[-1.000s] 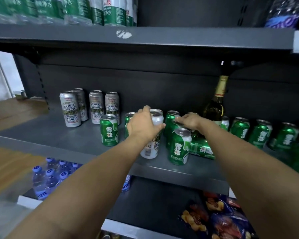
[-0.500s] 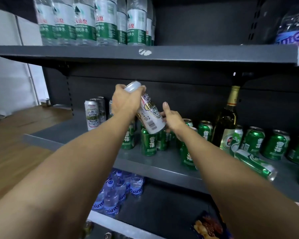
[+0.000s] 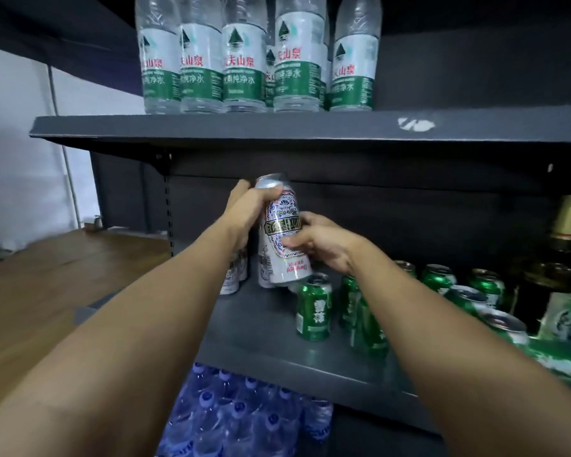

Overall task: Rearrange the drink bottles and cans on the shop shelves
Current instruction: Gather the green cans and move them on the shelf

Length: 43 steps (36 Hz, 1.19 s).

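Since a second ago the white can [image 3: 282, 232] has come up off the shelf [image 3: 277, 351], where it stood among the green cans [image 3: 314, 311], and now hangs in the air, upside down going by its label. The left hand [image 3: 248, 209] grips its upper end; the right hand [image 3: 320, 240], which was on a green can, now clasps the white can's middle. It sits just above the silver cans [image 3: 234, 275] left of the green ones. I judge it is heading to join that silver group, sorting the brands apart.
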Tool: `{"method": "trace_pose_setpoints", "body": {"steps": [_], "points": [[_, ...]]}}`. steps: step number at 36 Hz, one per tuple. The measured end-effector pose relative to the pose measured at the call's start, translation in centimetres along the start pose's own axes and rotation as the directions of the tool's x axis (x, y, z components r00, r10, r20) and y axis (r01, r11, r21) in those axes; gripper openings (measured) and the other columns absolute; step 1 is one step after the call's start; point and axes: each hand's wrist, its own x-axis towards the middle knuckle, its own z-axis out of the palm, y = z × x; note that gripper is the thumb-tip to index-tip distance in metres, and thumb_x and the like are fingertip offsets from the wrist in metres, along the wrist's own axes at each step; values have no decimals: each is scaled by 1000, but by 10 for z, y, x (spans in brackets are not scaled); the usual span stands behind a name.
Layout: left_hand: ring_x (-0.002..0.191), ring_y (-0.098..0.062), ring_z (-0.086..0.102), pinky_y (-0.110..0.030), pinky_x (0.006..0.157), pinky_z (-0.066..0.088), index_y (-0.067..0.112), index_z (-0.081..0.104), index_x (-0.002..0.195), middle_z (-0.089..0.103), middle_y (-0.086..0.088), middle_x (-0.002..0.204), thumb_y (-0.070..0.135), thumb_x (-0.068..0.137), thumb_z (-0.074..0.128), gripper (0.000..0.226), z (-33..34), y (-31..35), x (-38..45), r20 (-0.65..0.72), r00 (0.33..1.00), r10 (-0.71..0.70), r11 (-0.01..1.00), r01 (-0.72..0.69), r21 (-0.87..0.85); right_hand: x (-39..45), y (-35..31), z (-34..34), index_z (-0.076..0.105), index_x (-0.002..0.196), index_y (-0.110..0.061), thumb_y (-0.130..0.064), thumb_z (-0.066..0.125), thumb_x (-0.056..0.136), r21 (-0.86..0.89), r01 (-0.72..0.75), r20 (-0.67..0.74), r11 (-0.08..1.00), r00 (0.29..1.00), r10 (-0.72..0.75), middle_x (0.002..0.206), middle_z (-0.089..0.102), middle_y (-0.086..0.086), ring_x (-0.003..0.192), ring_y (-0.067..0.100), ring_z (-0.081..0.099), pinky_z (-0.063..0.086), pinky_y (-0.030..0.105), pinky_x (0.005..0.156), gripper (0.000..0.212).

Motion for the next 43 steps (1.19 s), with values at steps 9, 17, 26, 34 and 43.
{"method": "trace_pose_setpoints", "body": {"steps": [9, 17, 26, 34, 43], "points": [[82, -21, 70, -37, 80, 58, 9, 70, 83, 73, -9, 89, 37, 61, 87, 39, -50, -16, 67, 234, 967, -96, 926, 0, 379, 74, 27, 59, 41, 118, -14, -34, 89, 61, -473, -113, -377, 874, 922, -85, 120, 55, 4, 111, 20, 54, 46, 43, 98, 77], [96, -28, 68, -38, 89, 54, 3, 69, 99, 72, -14, 101, 7, 71, 76, 29, -59, -40, 89, 430, 865, -259, 929, 102, 355, 86, 6, 37, 44, 137, -5, -6, 77, 74, -303, -159, -302, 940, 951, 63, 97, 70, -1, 91, 13, 65, 53, 27, 81, 71], [100, -23, 60, -32, 82, 49, 14, 65, 114, 67, -9, 111, 15, 71, 72, 44, -63, -47, 102, 537, 782, -315, 820, -60, 569, 104, 24, 55, 38, 143, -15, -46, 85, 62, -790, -319, -423, 524, 902, -89, 133, 57, 6, 119, 24, 55, 45, 31, 96, 99], [89, -21, 55, -25, 68, 41, 12, 66, 96, 59, -7, 100, 25, 81, 61, 20, -67, -64, 119, 369, 916, -155, 737, -141, 661, 124, 42, 78, 51, 120, -13, -61, 76, 67, -752, -524, -605, 399, 789, -106, 124, 59, 8, 115, 26, 57, 46, 32, 84, 75], [131, -32, 35, -41, 100, 37, 23, 44, 137, 41, -7, 141, 61, 81, 56, 69, -99, -93, 148, 322, 944, -70, 257, -295, 920, 146, 51, 89, 43, 127, -12, -66, 71, 68, -751, -576, -631, 322, 770, -95, 124, 58, 9, 114, 28, 58, 45, 31, 80, 84]]}}
